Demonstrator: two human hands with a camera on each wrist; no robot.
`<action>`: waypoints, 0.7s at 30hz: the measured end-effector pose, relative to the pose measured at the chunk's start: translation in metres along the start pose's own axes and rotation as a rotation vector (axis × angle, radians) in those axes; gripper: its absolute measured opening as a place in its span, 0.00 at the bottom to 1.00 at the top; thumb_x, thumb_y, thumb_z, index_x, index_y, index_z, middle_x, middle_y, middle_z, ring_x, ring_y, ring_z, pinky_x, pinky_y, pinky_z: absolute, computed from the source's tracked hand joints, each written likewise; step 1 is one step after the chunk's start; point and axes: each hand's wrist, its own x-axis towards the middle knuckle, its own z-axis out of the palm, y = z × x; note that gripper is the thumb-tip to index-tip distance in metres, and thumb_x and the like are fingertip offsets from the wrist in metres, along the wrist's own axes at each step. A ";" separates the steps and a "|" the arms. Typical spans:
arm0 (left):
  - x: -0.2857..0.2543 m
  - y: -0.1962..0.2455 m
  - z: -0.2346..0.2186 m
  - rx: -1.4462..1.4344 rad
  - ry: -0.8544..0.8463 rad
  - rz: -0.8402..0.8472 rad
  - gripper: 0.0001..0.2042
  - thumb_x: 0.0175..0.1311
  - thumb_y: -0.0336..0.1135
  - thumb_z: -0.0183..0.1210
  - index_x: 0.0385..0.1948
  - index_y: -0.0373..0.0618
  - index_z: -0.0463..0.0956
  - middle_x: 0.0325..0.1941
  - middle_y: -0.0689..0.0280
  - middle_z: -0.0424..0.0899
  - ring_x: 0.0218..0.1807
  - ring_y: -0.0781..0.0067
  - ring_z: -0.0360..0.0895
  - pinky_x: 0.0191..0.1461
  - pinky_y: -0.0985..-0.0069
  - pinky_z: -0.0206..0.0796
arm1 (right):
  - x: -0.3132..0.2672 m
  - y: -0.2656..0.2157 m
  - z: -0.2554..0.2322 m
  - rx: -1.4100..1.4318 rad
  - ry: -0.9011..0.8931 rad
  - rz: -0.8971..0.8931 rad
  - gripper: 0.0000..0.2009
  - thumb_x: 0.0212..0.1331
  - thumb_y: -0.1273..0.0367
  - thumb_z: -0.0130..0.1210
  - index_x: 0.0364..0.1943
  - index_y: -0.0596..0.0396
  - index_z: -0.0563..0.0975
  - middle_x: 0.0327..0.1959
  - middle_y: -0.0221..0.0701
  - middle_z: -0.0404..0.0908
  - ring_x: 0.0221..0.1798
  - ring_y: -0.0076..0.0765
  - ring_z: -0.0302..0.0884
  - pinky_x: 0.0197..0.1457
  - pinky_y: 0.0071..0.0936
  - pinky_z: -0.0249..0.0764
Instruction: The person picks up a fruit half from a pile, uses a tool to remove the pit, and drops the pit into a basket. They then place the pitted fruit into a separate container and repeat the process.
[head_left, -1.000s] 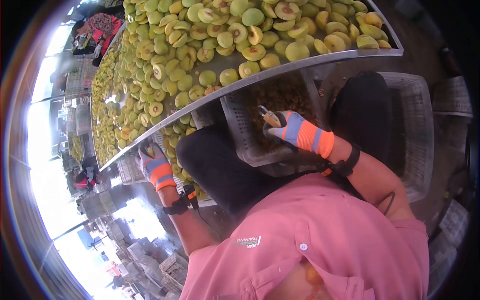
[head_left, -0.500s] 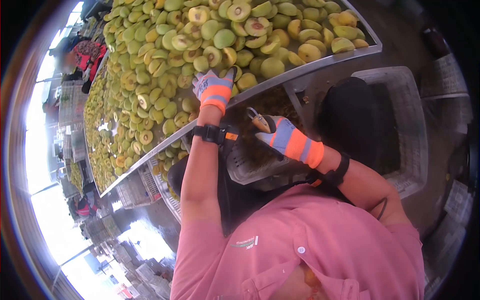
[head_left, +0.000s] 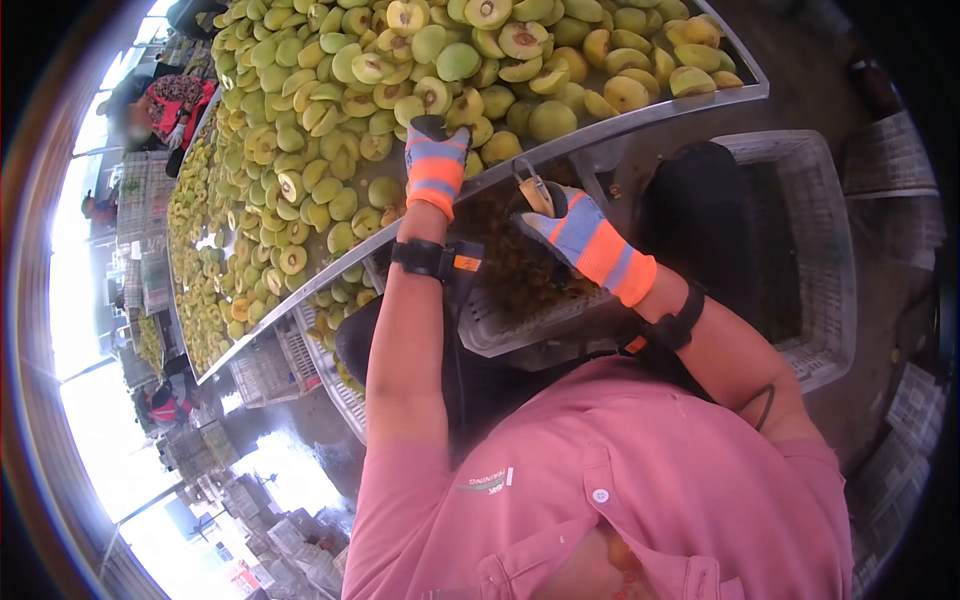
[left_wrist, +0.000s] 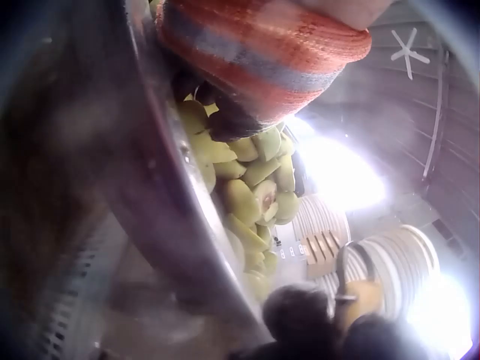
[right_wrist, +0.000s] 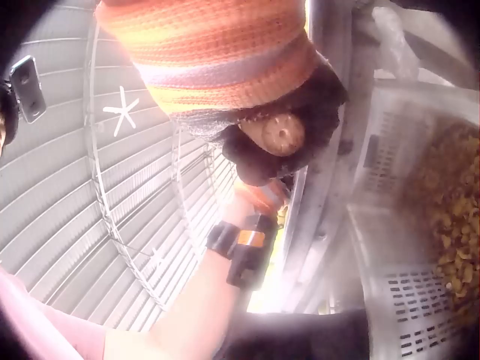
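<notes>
My gloved left hand [head_left: 437,165] reaches over the near rim of the metal table, its dark fingertips bent down among halved green stone fruit [head_left: 350,130]. In the left wrist view, its dark fingers [left_wrist: 236,124] lie right against fruit halves [left_wrist: 244,199]; I cannot tell whether one is gripped. My gloved right hand [head_left: 580,235] grips a wooden-handled pitting tool [head_left: 537,193], its bent metal tip pointing up toward the table edge. The round butt of the wooden handle [right_wrist: 283,135] pokes out of the fist in the right wrist view.
The metal table rim [head_left: 620,130] slants across in front of me. Below it, between my knees, stands a crate [head_left: 490,335] of brown scraps. Another crate [head_left: 835,250] stands beyond my right knee, and one with fruit [head_left: 345,400] by the left. Another person [head_left: 180,110] works farther along.
My left hand has come up from below the table's left edge onto the fruit, then shifted slightly toward the right. The right hand keeps its hold on the pitting tool, whose tip now points more upward.
</notes>
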 end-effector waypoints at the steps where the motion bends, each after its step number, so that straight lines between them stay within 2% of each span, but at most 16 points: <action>1: 0.000 -0.001 0.003 -0.098 -0.020 0.002 0.20 0.51 0.28 0.65 0.46 0.36 0.71 0.41 0.60 0.82 0.41 0.65 0.78 0.47 0.72 0.69 | 0.001 0.004 0.002 -0.011 0.029 -0.029 0.13 0.54 0.68 0.62 0.41 0.60 0.78 0.30 0.33 0.81 0.31 0.28 0.74 0.39 0.28 0.71; 4: -0.006 -0.004 0.011 -0.182 0.245 0.082 0.18 0.50 0.22 0.65 0.44 0.37 0.73 0.38 0.62 0.81 0.39 0.71 0.78 0.44 0.74 0.70 | 0.008 0.010 -0.003 0.039 0.049 -0.048 0.13 0.54 0.68 0.62 0.41 0.61 0.78 0.31 0.33 0.82 0.32 0.28 0.74 0.39 0.27 0.72; 7: -0.009 -0.005 0.004 -0.244 0.180 0.052 0.19 0.51 0.19 0.59 0.47 0.36 0.69 0.44 0.61 0.79 0.45 0.67 0.77 0.50 0.73 0.69 | 0.011 0.012 -0.010 0.050 0.035 -0.020 0.12 0.55 0.68 0.61 0.41 0.61 0.78 0.32 0.33 0.82 0.33 0.27 0.74 0.40 0.27 0.72; 8: -0.012 0.005 0.001 -0.244 0.163 0.092 0.20 0.52 0.17 0.57 0.49 0.35 0.69 0.43 0.61 0.79 0.46 0.69 0.77 0.52 0.74 0.69 | 0.013 0.010 -0.012 0.041 0.030 -0.012 0.12 0.55 0.68 0.61 0.41 0.61 0.78 0.32 0.32 0.82 0.33 0.26 0.74 0.40 0.27 0.72; 11: -0.033 0.047 -0.007 -0.351 0.085 0.179 0.21 0.52 0.16 0.56 0.51 0.35 0.69 0.44 0.61 0.79 0.48 0.71 0.77 0.53 0.76 0.69 | 0.017 0.001 -0.013 0.093 0.111 -0.179 0.12 0.56 0.68 0.61 0.40 0.61 0.78 0.32 0.32 0.82 0.33 0.25 0.74 0.39 0.27 0.72; 14: -0.061 0.086 -0.017 -0.242 -0.113 0.154 0.21 0.54 0.17 0.57 0.53 0.35 0.70 0.44 0.61 0.81 0.47 0.74 0.78 0.53 0.78 0.70 | 0.023 -0.005 -0.010 0.186 0.124 -0.242 0.10 0.59 0.64 0.60 0.39 0.55 0.79 0.24 0.23 0.76 0.22 0.16 0.69 0.24 0.17 0.65; 16: -0.076 0.099 -0.019 -0.178 -0.189 0.153 0.18 0.57 0.18 0.56 0.51 0.34 0.73 0.43 0.61 0.82 0.45 0.75 0.79 0.52 0.79 0.71 | 0.016 -0.017 -0.013 0.180 0.024 -0.082 0.13 0.59 0.61 0.60 0.39 0.55 0.79 0.21 0.23 0.74 0.16 0.17 0.67 0.17 0.18 0.61; 19: -0.086 0.091 -0.024 -0.503 -0.111 0.010 0.15 0.60 0.20 0.55 0.50 0.34 0.74 0.43 0.60 0.82 0.45 0.76 0.78 0.51 0.79 0.70 | 0.005 -0.028 -0.011 0.271 -0.041 0.124 0.16 0.58 0.57 0.61 0.40 0.54 0.78 0.18 0.22 0.72 0.08 0.19 0.61 0.09 0.18 0.53; 20: -0.094 0.096 -0.022 -0.478 -0.093 -0.007 0.13 0.63 0.21 0.51 0.50 0.35 0.74 0.43 0.61 0.82 0.44 0.74 0.78 0.51 0.79 0.70 | 0.003 -0.031 -0.010 0.318 -0.049 0.188 0.17 0.58 0.55 0.61 0.41 0.54 0.78 0.17 0.22 0.71 0.05 0.20 0.59 0.07 0.19 0.49; 21: -0.098 0.089 -0.019 -0.240 -0.052 0.237 0.15 0.62 0.23 0.54 0.50 0.35 0.73 0.42 0.59 0.82 0.44 0.70 0.79 0.50 0.76 0.70 | 0.001 -0.034 -0.009 0.320 -0.068 0.205 0.16 0.58 0.58 0.61 0.41 0.56 0.78 0.21 0.23 0.74 0.15 0.20 0.64 0.17 0.20 0.57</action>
